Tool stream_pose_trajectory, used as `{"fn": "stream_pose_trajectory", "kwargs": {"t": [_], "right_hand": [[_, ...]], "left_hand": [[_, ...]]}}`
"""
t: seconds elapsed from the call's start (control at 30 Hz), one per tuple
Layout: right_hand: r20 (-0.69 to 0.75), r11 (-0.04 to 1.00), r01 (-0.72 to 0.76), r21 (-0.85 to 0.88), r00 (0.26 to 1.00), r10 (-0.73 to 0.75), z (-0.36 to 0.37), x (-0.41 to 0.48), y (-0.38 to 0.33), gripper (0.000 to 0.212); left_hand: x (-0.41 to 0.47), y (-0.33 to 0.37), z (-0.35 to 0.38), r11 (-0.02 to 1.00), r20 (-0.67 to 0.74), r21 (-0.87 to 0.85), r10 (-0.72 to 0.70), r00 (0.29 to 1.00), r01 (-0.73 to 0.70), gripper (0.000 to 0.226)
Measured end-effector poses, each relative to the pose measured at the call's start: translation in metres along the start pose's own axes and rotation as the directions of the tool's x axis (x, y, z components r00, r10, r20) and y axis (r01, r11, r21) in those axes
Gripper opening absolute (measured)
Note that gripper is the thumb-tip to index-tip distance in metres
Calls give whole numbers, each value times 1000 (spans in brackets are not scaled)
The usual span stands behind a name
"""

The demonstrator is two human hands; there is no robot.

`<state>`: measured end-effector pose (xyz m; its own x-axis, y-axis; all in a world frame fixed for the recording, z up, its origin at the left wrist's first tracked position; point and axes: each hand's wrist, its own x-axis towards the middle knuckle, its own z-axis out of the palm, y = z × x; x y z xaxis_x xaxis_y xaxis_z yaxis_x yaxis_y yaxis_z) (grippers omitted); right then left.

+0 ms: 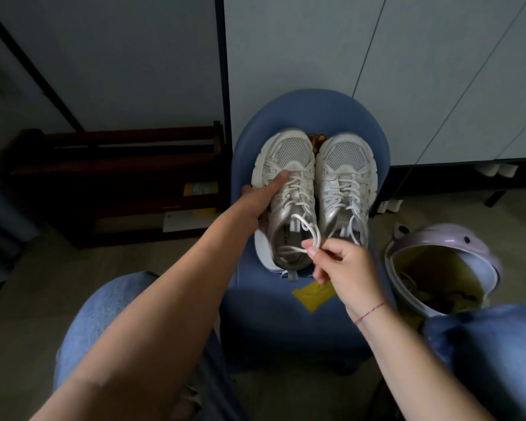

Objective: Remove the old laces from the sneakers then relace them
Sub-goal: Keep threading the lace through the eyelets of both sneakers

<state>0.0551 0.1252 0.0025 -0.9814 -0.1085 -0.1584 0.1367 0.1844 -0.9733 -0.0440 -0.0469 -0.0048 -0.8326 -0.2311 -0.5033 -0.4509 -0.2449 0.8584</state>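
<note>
Dark print on the insole (283, 235) of the left sneaker (295, 153), too small for me to read. It sits touching the right sneaker (346, 159) on the blue chair (286, 314): toes away from me toward the wall, heels my way, long axes parallel. My left hand (257, 197) grips its outer side, thumb up on the lacing. My right hand (343, 268) pinches the loose lace (312, 230) loops above the heel opening. There's bare seat nearer me, with a yellow slip (313, 296). An open bin (447, 241) crowds the chair's right edge.
</note>
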Motion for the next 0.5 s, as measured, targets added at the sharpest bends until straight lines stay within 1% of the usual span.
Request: {"fn": "stream_pose_trajectory", "kwargs": {"t": [0.07,0.13,0.2,0.23,0.27,0.3,0.37,0.43,0.5], "right_hand": [[56,978,-116,176,993,108,-1,-2,6,15],[122,895,-199,400,979,163,0,-2,7,16],[149,814,-204,544,978,145,2,-1,8,19],[144,811,-179,557,983,118,3,-1,8,21],[129,841,-139,523,988,83,4,-1,10,22],[104,893,-86,441,994,44,6,0,12,22],[47,982,28,186,998,-37,8,0,16,23],[18,990,130,-47,991,-130,7,1,18,25],[10,946,216,-242,975,-220,5,2,16,27]], "left_hand": [[-1,0,0,1000,-1,4,-1,1000,1,103],[-1,0,0,1000,0,3,-2,1000,2,103],[-2,0,1,1000,-7,3,-3,1000,3,103],[-2,0,1,1000,-10,3,-4,1000,4,104],[-2,0,1,1000,-10,4,-6,1000,6,105],[-2,1,1,1000,-8,2,-6,1000,6,105],[-2,1,0,1000,-5,-6,-5,1000,4,104],[-3,1,0,1000,-5,-8,-4,1000,4,104],[-3,0,1,1000,-9,-2,-1,1000,1,103]]}}
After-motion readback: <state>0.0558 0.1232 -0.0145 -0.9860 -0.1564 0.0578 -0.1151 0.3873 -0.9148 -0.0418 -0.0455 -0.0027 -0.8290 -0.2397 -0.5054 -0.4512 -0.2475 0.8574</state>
